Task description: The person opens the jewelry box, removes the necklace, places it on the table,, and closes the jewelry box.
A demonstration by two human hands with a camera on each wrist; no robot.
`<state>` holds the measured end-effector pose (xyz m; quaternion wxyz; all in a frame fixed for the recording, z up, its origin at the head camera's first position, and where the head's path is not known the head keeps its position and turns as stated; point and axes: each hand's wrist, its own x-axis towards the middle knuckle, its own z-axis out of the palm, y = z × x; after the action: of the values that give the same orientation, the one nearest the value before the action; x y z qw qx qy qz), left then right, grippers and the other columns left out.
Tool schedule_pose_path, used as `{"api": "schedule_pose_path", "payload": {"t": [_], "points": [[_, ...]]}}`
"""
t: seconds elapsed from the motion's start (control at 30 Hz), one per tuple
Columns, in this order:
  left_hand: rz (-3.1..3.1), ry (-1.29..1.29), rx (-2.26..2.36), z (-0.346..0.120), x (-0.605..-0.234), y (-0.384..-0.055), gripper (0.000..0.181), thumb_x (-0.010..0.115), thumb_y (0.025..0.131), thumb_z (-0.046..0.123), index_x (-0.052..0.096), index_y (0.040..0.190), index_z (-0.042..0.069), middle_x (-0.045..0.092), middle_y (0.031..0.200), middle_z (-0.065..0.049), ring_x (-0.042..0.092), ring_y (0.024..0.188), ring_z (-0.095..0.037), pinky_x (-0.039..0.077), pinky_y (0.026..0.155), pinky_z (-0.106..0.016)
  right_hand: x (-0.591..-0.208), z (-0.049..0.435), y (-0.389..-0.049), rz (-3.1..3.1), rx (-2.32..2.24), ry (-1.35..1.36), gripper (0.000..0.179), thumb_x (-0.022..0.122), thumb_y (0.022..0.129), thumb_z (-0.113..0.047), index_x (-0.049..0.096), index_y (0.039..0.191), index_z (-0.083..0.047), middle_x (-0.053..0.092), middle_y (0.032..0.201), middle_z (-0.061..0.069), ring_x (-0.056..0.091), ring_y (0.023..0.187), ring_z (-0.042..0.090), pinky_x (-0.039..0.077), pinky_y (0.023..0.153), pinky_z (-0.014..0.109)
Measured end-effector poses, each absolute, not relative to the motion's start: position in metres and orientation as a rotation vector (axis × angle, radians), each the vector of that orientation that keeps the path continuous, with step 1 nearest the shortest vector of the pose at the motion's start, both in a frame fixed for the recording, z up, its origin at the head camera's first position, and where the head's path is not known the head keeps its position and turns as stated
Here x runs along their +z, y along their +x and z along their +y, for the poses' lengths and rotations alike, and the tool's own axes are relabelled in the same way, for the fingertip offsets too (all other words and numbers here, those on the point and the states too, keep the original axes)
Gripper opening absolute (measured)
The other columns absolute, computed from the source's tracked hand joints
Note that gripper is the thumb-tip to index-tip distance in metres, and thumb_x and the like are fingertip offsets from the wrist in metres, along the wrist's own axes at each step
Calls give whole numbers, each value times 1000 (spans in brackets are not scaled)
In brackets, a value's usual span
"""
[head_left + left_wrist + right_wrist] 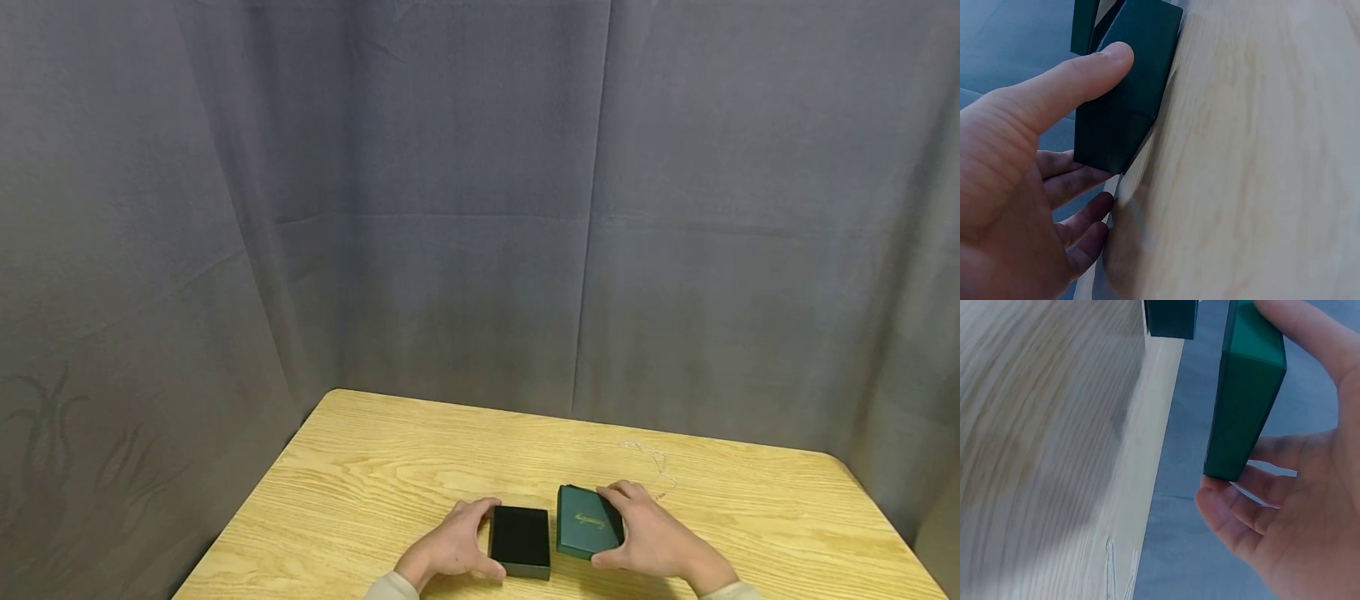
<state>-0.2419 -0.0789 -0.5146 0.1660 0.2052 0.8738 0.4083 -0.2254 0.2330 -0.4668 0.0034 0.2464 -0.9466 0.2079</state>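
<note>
My left hand point(453, 542) grips the open bottom of a small dark green gift box point(521, 537), thumb at its near side and fingertips at the far side. Its inside is black. In the left wrist view the thumb presses on the wall of the box bottom point(1129, 94). Just to the right, my right hand point(651, 533) holds the green box lid point(585, 521) by its near and far edges, gold lettering facing up. The right wrist view shows the lid point(1247, 412) raised off the table, between thumb and fingers. A narrow gap separates the lid from the bottom.
A thin, pale chain point(660, 460) lies loosely on the wooden table point(375, 458) behind the right hand; part of this chain point(1111, 565) shows in the right wrist view. Grey curtains point(465, 208) hang behind the table's far edge and at both sides.
</note>
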Motion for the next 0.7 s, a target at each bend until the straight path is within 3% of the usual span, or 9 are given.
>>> {"api": "schedule_pose_path", "payload": {"t": [0.7], "points": [[2480, 590, 1154, -80, -514, -244, 91, 87, 66, 32, 40, 142, 16, 43, 132, -5, 39, 115, -23, 38, 94, -49, -463, 201, -229, -2945, 654, 859, 97, 71, 68, -67, 49, 132, 2, 49, 119, 3, 47, 107, 23, 46, 84, 45]]}}
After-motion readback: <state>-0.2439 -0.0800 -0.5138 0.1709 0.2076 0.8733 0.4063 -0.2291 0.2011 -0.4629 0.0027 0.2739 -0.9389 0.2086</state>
